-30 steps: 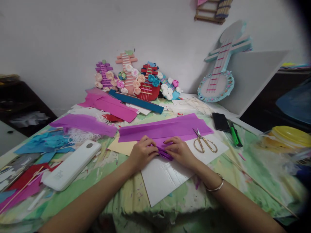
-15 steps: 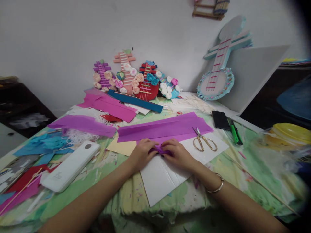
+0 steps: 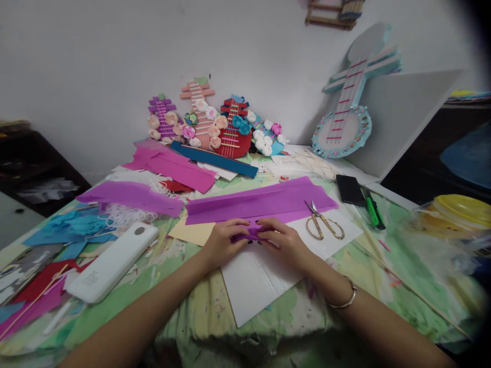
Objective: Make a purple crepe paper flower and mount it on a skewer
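Observation:
Between my two hands is a small bunched piece of purple crepe paper (image 3: 249,233), partly hidden by the fingers. My left hand (image 3: 227,240) pinches its left end, and my right hand (image 3: 282,242) pinches its right end. Both hands are just above a white board (image 3: 261,289) lying at an angle. Behind them stretches a long folded strip of purple crepe paper (image 3: 261,200). Gold-handled scissors (image 3: 322,222) lie to the right of my right hand, their blades resting over the purple strip.
On the left lie a white power bank (image 3: 113,263), blue paper (image 3: 72,227) and white yarn (image 3: 125,215). A black phone (image 3: 350,190) and green cutter (image 3: 371,210) are on the right, near a thin stick (image 3: 410,291). Decorated paper instruments (image 3: 232,138) lean against the wall.
The bunched purple paper has been pressed slightly flatter and shifted within my fingers. My right-hand fingers have spread a little. The surrounding things have stayed in place.

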The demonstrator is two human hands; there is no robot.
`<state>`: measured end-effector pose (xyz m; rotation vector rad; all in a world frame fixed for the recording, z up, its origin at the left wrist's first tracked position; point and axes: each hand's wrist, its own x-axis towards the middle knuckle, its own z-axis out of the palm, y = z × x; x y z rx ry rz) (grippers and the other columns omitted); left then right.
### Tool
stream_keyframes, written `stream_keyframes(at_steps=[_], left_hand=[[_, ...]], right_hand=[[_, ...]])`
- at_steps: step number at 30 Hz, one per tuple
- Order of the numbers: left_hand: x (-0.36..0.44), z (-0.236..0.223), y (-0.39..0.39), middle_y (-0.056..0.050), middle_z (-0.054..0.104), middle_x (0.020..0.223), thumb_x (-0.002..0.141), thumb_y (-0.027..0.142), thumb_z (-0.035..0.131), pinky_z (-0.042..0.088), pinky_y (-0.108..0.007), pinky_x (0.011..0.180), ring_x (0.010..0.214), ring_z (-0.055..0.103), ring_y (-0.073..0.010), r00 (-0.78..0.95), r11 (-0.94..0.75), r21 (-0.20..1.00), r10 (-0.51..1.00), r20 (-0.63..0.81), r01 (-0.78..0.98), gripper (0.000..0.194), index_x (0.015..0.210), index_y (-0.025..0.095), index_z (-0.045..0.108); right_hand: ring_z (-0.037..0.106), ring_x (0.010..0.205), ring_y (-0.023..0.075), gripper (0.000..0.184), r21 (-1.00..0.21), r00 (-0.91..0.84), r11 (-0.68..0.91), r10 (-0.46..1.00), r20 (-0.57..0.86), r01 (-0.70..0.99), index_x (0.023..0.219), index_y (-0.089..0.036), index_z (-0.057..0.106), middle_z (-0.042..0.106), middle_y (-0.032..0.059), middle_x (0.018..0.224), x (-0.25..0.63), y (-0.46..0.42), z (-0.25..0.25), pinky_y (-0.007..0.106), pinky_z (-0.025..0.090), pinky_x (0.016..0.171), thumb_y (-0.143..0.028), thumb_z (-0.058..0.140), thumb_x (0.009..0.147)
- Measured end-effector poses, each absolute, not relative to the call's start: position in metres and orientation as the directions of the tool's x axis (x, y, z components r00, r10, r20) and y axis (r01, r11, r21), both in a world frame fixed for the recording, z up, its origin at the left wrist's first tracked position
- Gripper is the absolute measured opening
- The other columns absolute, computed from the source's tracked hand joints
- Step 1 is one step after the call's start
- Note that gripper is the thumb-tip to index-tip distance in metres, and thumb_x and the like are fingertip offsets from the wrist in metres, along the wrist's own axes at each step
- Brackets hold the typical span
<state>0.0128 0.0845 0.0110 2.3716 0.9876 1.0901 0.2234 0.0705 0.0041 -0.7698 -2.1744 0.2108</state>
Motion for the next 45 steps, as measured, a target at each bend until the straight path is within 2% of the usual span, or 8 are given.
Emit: stream_keyframes(at_steps=[7,11,15,22,27,32,40,45], left_hand=[[0.012,0.008,0.086,-0.005,0.073,0.092,0.078,0.015,0.064,0.051,-0.03,0.076,0.083,0.065,-0.0169,0.482,-0.747,0.512,0.665,0.57,0.425,0.022,0.099,0.02,0.07],[0.013,0.004,0.086,-0.006,0.07,0.096,0.079,0.013,0.062,0.049,-0.03,0.077,0.085,0.062,-0.0173,0.463,-0.722,0.471,0.689,0.557,0.507,0.038,0.117,0.019,0.06],[0.015,0.002,0.086,-0.005,0.065,0.086,0.081,0.01,0.059,0.048,-0.028,0.072,0.081,0.059,-0.0162,0.507,-0.727,0.449,0.686,0.522,0.52,0.022,0.099,0.017,0.068],[0.02,0.002,0.084,-0.006,0.059,0.085,0.085,0.018,0.056,0.043,-0.033,0.077,0.084,0.05,-0.0188,0.572,-0.726,0.413,0.687,0.448,0.549,0.015,0.09,0.017,0.07],[0.018,0.002,0.085,-0.008,0.056,0.086,0.083,0.028,0.059,0.039,-0.034,0.073,0.084,0.047,-0.021,0.521,-0.673,0.29,0.722,0.455,0.68,0.016,0.085,0.019,0.072],[0.014,0.008,0.087,-0.002,0.063,0.069,0.082,0.028,0.06,0.034,-0.031,0.067,0.069,0.051,-0.017,0.549,-0.639,0.356,0.769,0.327,0.683,0.013,0.078,0.018,0.069],[0.016,0.014,0.087,0.003,0.048,0.054,0.075,0.024,0.066,0.029,-0.024,0.054,0.054,0.045,-0.012,0.501,-0.574,0.474,0.817,0.285,0.668,0.018,0.062,0.016,0.056],[0.015,0.013,0.086,0.003,0.049,0.058,0.077,0.022,0.064,0.033,-0.024,0.057,0.058,0.045,-0.0128,0.524,-0.599,0.443,0.8,0.292,0.667,0.015,0.064,0.016,0.058]], right_hand=[[0.064,0.088,0.0171,0.014,-0.435,-0.439,0.769,0.63,0.64,0.469,0.09,-0.019,0.066,0.067,0.0077,0.099,0.224,0.073,0.001,0.03,0.054,0.078,-0.013,0.056,0.083],[0.063,0.078,0.0158,0.024,-0.52,-0.391,0.638,0.765,0.512,0.568,0.1,-0.019,0.062,0.069,0.0041,0.091,0.223,0.073,0.001,0.029,0.052,0.071,-0.007,0.057,0.08],[0.058,0.088,0.0199,0.034,-0.413,-0.488,0.701,0.707,0.512,0.581,0.119,-0.016,0.057,0.068,0.009,0.096,0.221,0.074,0.003,0.035,0.049,0.077,-0.01,0.052,0.085],[0.049,0.083,0.0215,0.018,-0.24,-0.528,0.674,0.712,0.463,0.699,0.092,-0.016,0.069,0.061,0.0094,0.082,0.216,0.073,0.009,0.035,0.043,0.072,-0.023,0.053,0.089],[0.05,0.071,0.0156,0.017,-0.355,-0.503,0.577,0.816,0.283,0.736,0.092,-0.017,0.066,0.054,0.0057,0.083,0.214,0.07,0.009,0.029,0.042,0.066,-0.019,0.049,0.09],[0.049,0.07,0.0147,0.015,-0.457,-0.486,0.553,0.833,0.266,0.697,0.093,-0.02,0.063,0.053,0.0031,0.081,0.214,0.071,0.007,0.027,0.041,0.067,-0.019,0.048,0.089],[0.052,0.076,0.0166,0.019,-0.403,-0.519,0.623,0.782,0.346,0.67,0.095,-0.017,0.065,0.055,0.0068,0.087,0.215,0.073,0.002,0.029,0.043,0.069,-0.017,0.047,0.09],[0.052,0.075,0.0157,0.018,-0.399,-0.511,0.617,0.787,0.346,0.678,0.096,-0.019,0.065,0.056,0.0051,0.085,0.214,0.073,0.002,0.028,0.043,0.068,-0.017,0.049,0.089]])
